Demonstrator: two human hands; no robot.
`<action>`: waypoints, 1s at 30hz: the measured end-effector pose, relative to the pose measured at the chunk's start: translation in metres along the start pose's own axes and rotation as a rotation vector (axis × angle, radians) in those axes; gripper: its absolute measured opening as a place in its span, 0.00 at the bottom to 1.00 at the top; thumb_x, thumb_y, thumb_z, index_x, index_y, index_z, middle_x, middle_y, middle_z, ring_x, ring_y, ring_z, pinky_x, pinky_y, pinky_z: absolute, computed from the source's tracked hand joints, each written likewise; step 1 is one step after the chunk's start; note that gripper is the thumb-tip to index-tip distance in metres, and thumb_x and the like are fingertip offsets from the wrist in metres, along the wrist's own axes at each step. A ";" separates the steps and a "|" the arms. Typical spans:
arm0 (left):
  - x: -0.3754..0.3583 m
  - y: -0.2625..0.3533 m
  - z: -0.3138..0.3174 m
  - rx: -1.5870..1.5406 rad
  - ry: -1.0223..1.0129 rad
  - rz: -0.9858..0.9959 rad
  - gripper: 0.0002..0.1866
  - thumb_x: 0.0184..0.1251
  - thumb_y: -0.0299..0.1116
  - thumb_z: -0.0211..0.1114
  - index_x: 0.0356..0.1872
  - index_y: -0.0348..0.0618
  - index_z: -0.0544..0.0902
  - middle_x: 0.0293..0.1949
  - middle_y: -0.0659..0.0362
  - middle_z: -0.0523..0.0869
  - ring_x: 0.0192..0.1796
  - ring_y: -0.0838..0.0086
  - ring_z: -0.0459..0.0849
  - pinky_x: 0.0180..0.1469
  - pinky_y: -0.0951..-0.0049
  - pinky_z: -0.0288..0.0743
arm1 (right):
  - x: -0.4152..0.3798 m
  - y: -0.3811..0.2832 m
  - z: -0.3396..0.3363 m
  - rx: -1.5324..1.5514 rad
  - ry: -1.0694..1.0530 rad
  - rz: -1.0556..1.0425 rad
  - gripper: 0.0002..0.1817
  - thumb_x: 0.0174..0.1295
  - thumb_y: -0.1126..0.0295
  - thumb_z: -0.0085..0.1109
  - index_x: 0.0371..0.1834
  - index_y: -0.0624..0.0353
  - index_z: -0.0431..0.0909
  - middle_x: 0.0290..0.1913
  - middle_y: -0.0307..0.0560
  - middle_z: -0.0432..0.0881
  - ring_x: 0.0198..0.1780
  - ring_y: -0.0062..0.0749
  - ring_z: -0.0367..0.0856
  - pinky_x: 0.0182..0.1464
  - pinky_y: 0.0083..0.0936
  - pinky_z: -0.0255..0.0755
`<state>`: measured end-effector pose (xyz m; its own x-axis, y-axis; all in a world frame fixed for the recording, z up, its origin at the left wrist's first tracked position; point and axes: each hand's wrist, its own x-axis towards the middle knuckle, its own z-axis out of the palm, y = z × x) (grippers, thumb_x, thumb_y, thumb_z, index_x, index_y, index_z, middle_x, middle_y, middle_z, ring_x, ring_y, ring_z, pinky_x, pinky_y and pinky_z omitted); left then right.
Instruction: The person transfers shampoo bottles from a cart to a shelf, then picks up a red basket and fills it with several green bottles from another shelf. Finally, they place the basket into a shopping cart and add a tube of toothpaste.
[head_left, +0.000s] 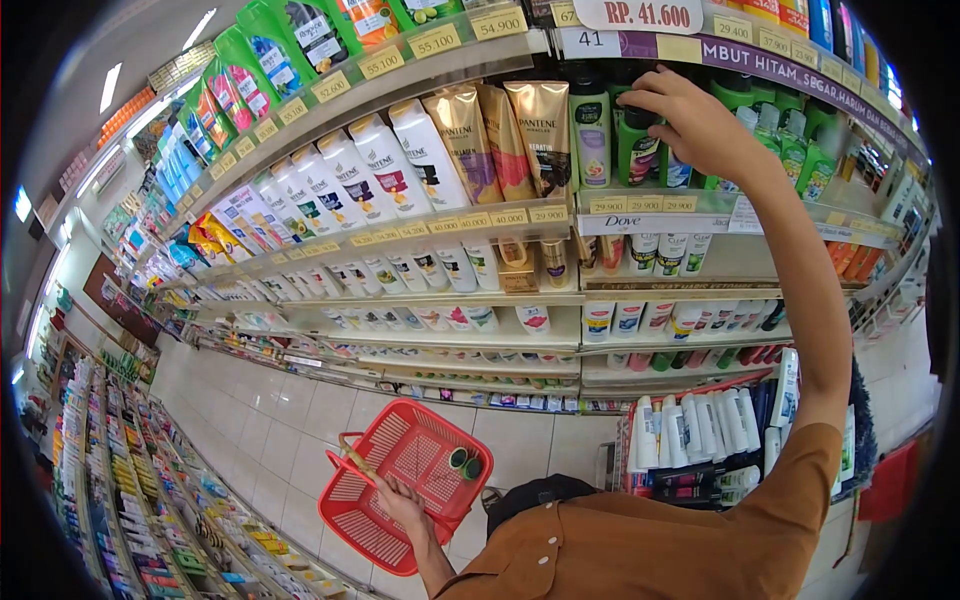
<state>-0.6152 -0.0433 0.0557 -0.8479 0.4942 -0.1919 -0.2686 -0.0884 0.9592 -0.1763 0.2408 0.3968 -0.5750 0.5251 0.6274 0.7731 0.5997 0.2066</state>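
Low at the centre-left, my left hand (400, 505) is closed round the handle (357, 460) of a red plastic basket (345, 515). Two small dark green-capped items (466, 462) lie inside the basket. My right hand (672, 110) is raised to the upper shelf, its fingers curved over the top of a dark green bottle (637, 150). Beside it on the left stands a green bottle with a pale purple label (593, 135). A bottle with a blue label (677, 170) is partly hidden under the hand.
Gold tubes (540, 135) and white bottles (425, 150) stand left of the green bottles. A price rail (655, 225) edges the shelf. At the lower right is a bin of white bottles (690, 430). Another stocked shelf (130, 490) runs along the left.
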 end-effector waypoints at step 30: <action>-0.024 0.043 0.067 -0.043 -0.393 0.024 0.16 0.77 0.40 0.51 0.25 0.51 0.64 0.13 0.72 0.58 0.11 0.88 0.53 0.11 0.81 0.45 | -0.074 -0.167 -0.035 0.627 -0.287 -0.397 0.19 0.44 0.77 0.61 0.43 0.60 0.77 0.41 0.48 0.77 0.44 0.44 0.78 0.41 0.37 0.74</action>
<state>-0.5759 -0.0011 0.1150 -0.6168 0.7842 -0.0669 -0.2768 -0.1365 0.9512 -0.2535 0.0802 0.3419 -0.8882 0.2851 0.3603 0.2504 0.9579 -0.1407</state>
